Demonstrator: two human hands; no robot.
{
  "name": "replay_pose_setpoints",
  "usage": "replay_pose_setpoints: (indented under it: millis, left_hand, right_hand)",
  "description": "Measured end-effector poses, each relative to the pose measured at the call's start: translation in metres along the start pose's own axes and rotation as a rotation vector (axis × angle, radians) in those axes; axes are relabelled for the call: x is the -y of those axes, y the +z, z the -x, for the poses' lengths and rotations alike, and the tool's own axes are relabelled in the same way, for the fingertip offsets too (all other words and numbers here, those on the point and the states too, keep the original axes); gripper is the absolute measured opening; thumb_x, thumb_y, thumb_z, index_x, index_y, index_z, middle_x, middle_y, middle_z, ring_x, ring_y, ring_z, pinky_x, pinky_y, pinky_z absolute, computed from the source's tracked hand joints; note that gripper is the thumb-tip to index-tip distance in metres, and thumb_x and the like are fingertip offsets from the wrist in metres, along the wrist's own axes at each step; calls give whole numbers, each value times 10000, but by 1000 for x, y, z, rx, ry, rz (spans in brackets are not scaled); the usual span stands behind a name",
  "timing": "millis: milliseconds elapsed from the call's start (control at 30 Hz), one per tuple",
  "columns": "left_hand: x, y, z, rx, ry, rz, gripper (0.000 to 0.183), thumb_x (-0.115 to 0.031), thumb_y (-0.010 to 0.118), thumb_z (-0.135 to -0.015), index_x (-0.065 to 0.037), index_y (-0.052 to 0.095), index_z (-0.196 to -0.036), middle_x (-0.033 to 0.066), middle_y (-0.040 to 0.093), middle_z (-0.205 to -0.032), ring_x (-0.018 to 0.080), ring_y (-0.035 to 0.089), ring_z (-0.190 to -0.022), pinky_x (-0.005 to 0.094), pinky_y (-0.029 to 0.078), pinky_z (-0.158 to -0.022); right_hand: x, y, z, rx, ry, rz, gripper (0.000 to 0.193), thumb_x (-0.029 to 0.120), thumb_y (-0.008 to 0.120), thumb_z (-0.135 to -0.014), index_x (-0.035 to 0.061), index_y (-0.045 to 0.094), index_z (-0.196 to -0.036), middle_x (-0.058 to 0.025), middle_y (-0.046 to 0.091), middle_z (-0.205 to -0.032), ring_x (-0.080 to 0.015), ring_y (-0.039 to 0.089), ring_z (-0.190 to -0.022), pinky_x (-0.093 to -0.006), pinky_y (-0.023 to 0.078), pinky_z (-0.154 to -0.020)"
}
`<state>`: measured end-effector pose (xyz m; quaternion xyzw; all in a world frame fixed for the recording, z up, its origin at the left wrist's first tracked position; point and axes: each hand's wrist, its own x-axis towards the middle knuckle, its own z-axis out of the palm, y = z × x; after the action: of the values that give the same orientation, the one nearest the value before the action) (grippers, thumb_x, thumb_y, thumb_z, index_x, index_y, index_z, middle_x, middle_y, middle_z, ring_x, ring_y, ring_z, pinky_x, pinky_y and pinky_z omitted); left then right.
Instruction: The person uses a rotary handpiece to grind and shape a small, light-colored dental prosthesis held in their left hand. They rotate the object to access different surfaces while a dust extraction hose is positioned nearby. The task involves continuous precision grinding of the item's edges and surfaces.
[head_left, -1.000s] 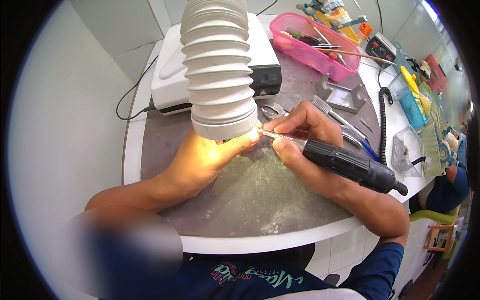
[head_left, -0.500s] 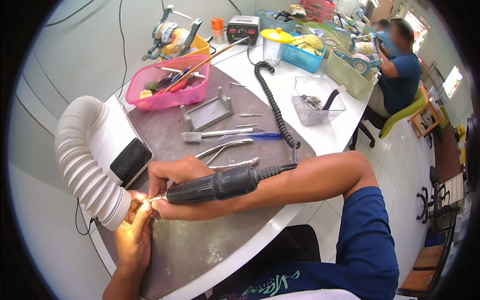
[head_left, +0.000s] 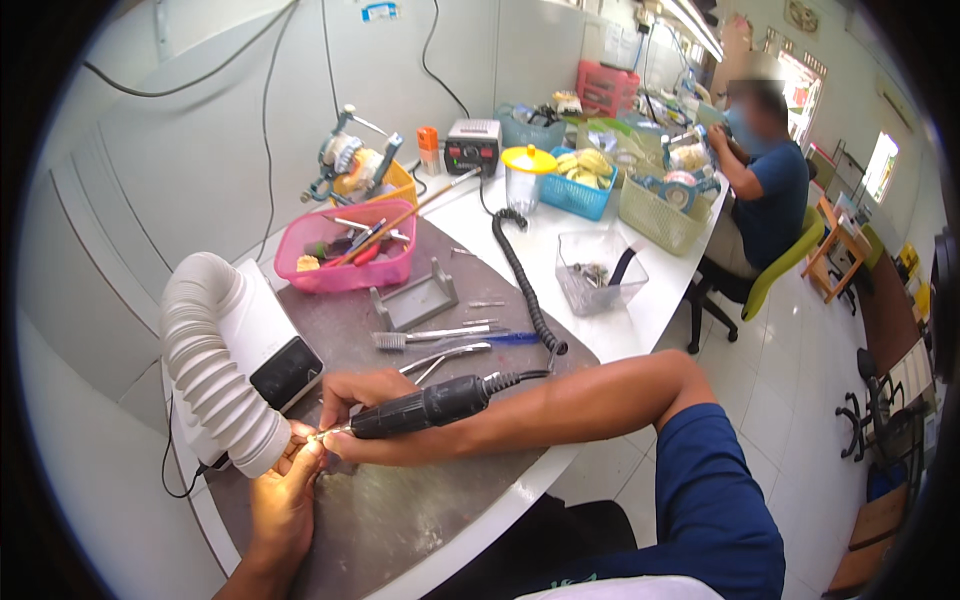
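Observation:
My right hand [head_left: 362, 393] is closed around a black dental micromotor handpiece [head_left: 425, 406], its cord running off to the right over my forearm. The handpiece's thin metal tip points left and meets the fingertips of my left hand [head_left: 284, 497]. Those fingers are pinched together on something small and brightly lit; it is too small and covered to name. Both hands meet just beside the mouth of a white ribbed suction hose [head_left: 207, 362]. Pliers [head_left: 440, 358] lie on the grey mat [head_left: 420, 510] beyond my right hand.
Beyond the pliers are a toothbrush [head_left: 390, 341], a grey stand [head_left: 417, 303] and a pink basket [head_left: 345, 282] of tools. A coiled cord [head_left: 520, 280] leads to a control box [head_left: 472, 146]. A clear container [head_left: 600, 280] stands to the right; a seated co-worker [head_left: 770, 190] is farther off.
The view has tilted upward, so the bench and my hands sit lower and more to the right in the picture. Both hands keep their grips, with the handpiece tip still at my left fingertips.

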<state>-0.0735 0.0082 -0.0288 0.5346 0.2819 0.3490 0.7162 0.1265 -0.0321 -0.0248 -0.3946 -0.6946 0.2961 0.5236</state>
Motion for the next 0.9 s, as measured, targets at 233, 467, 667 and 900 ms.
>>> replay_pose_setpoints:
  millis: [233, 467, 667, 900]
  left_hand:
    - [-11, -6, 7, -32, 50, 20, 159, -43, 648, -883, -31, 564, -1017, 29, 596, -869, 106, 562, -786, 241, 456, -733]
    - [1, -4, -3, 76, 45, 16, 88, -95, 642, -906, -55, 584, -958, 11, 617, -852, 92, 581, -781, 223, 467, -728]
    - [3, -3, -4, 111, 41, 44, 78, -88, 646, -906, -46, 594, -945, 23, 634, -861, 93, 598, -757, 213, 496, -710]
    - [1, -13, 0, 113, 64, 44, 72, -70, 652, -898, -44, 602, -943, 13, 634, -864, 82, 591, -747, 195, 495, -695]
  right_hand:
    - [3, 13, -9, 28, 4, -95, 163, 143, 658, -812, 21, 558, -852, -25, 552, -733, -72, 494, -682, -266, 396, -583]
    - [3, 5, 3, 22, 59, 30, 159, 136, 639, -842, 12, 552, -889, -53, 561, -810, -115, 519, -753, -288, 425, -656]
    - [-2, 1, 8, 43, 34, 53, 157, 147, 640, -896, 31, 545, -940, 17, 522, -841, -33, 451, -740, -216, 387, -631]
    - [-7, 7, 3, 62, 18, 6, 166, 151, 650, -893, 33, 551, -952, 11, 533, -844, -39, 468, -746, -215, 391, -636]
